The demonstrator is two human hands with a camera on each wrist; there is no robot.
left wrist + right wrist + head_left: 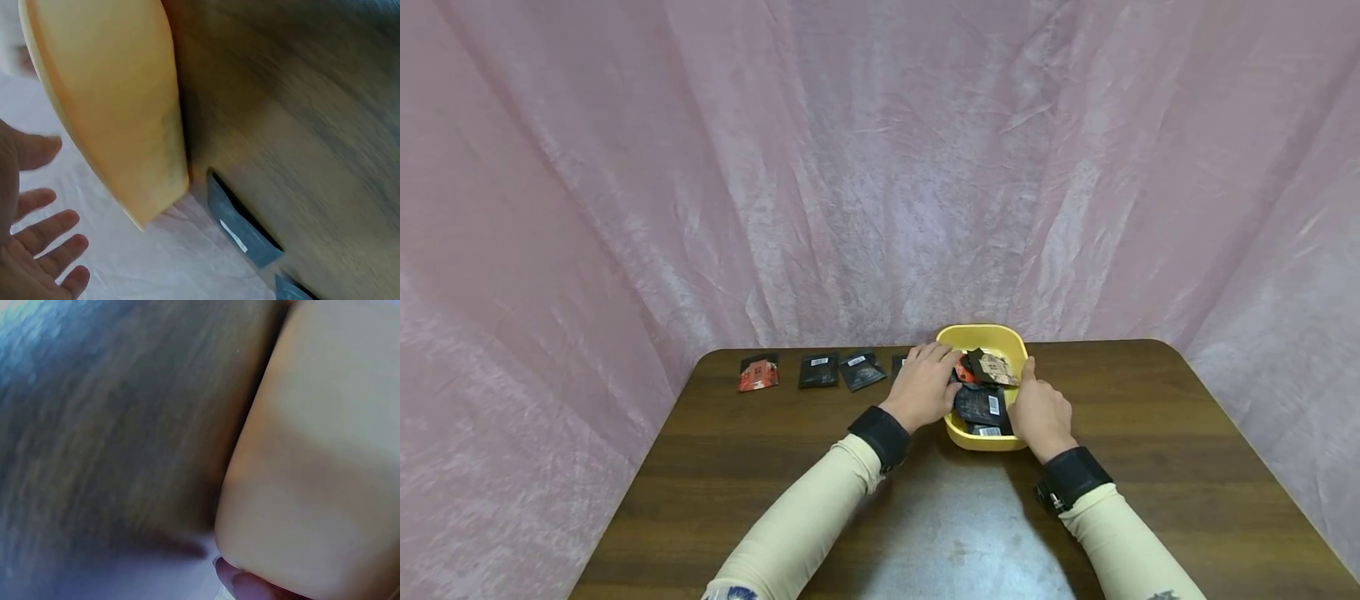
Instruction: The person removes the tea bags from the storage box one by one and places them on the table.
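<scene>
Yellow bowl near far edge of dark wood tabletop, heaped with small foil packets, mostly black, one red, one tan-printed lying on top. Left hand over bowl's left rim, fingers reaching in among packets; left-wrist view shows fingers spread and relaxed, palm bare, nothing gripped. Right hand against bowl's right wall, thumb up by rim; judged to be steadying bowl so it stays put under the other hand. Right-wrist view blurred, only a fingertip pressed against yellow wall; whether those fingers curl round rim cannot be told. Left of bowl, row of packets laid flat along far edge: red packet farthest from bowl, then two black packets, a fourth mostly hidden behind left hand. Spacing roughly even, suggesting deliberate one-by-one layout. Labels: white barcode stickers on black packets, both in row and in bowl; print on red and tan packets too small to read, no brand legible. Pink fabric backdrop behind and on both sides of bowl.
</scene>
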